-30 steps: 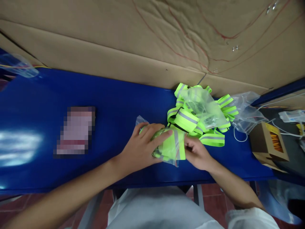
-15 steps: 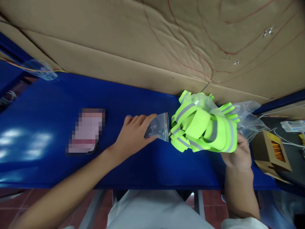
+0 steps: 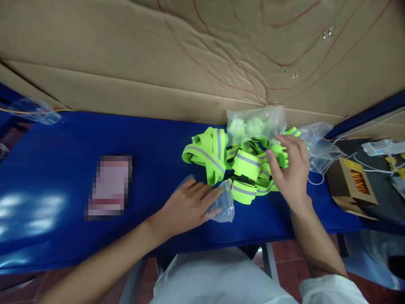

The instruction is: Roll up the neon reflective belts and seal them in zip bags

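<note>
My left hand point(image 3: 190, 207) is closed on a clear zip bag point(image 3: 225, 207), its zip end pointing right. Just beyond the bag lies a heap of neon-yellow reflective straps point(image 3: 247, 164) with grey stripes and black buckles. A looser bundle of straps point(image 3: 207, 154) forms the left part of the heap. My right hand point(image 3: 291, 169) hovers at the heap's right side, thumb and fingers apart, with nothing seen in its grip. A clear plastic bag point(image 3: 256, 124) with rolled yellow straps inside rests behind the heap, against the cardboard.
A phone point(image 3: 109, 185) lies on the blue table point(image 3: 152, 143) to the left. Cardboard point(image 3: 142, 80) stands along the back. On the right are a crumpled clear bag point(image 3: 319, 147), an open brown box point(image 3: 349, 185) and white cables.
My right hand has let go of the bunch of straps, which now lies spread on the table. My left hand, still holding the zip bag, has come nearer to my body.
</note>
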`<state>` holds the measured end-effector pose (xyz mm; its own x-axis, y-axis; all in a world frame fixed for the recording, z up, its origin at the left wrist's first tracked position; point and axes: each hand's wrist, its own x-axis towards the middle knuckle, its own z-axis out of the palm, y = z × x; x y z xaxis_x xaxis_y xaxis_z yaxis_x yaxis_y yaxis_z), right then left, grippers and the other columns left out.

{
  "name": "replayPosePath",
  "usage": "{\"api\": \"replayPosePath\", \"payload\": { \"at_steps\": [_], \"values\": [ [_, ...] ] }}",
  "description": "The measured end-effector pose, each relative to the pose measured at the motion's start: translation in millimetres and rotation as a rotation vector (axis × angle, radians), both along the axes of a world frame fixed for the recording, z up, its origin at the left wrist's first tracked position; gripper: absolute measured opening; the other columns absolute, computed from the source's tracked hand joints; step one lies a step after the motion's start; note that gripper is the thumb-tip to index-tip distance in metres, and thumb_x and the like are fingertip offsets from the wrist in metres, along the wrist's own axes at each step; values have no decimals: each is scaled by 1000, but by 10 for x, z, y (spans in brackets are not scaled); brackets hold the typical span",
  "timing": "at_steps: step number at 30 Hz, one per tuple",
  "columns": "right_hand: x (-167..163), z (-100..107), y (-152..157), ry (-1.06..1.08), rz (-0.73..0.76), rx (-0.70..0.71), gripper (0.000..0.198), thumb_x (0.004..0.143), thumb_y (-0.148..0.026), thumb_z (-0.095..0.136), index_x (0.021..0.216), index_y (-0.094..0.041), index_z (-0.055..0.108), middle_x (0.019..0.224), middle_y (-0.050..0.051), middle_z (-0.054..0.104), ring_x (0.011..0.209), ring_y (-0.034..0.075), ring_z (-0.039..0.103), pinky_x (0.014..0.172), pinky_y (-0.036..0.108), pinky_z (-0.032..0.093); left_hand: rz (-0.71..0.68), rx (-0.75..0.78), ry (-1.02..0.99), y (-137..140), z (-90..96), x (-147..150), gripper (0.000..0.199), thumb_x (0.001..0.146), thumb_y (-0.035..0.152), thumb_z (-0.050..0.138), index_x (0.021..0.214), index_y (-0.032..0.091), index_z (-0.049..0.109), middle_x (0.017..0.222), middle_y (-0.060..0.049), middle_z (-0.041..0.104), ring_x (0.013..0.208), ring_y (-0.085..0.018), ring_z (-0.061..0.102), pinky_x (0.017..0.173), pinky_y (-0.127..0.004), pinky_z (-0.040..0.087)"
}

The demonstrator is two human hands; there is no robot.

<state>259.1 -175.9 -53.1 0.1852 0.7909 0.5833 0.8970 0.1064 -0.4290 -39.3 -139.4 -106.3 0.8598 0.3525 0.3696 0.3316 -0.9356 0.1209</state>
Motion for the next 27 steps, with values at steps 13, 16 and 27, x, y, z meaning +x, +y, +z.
{"api": "replayPosePath", "payload": {
  "at_steps": [13, 16, 27],
  "values": [
    [397, -86, 699, -318, 51, -159, 37, 109, -36, 43, 128, -27, 74, 124, 7, 78, 121, 29, 68, 113, 54, 38, -76, -26, -282, 30, 24, -14, 29, 99, 30, 70, 121, 13, 62, 90, -4, 75, 79, -18, 69, 76, -35, 48],
    [764, 74, 538, -338, -177, 30, 39, 109, -35, 43, 128, -24, 75, 119, 11, 79, 112, 29, 70, 102, 49, 44, -110, -67, -300, 25, 49, -41, 35, 97, 27, 73, 126, 11, 62, 93, -6, 75, 81, -18, 70, 77, -35, 48],
    [2314, -463, 174, -215, -420, -151, 34, 89, -40, 71, 110, -15, 79, 118, 24, 77, 108, 28, 68, 97, 47, 39, -148, 21, -209, -7, 86, 2, 29, 101, 25, 66, 125, 10, 63, 90, -6, 73, 80, -19, 68, 77, -36, 45]
  ]
}}
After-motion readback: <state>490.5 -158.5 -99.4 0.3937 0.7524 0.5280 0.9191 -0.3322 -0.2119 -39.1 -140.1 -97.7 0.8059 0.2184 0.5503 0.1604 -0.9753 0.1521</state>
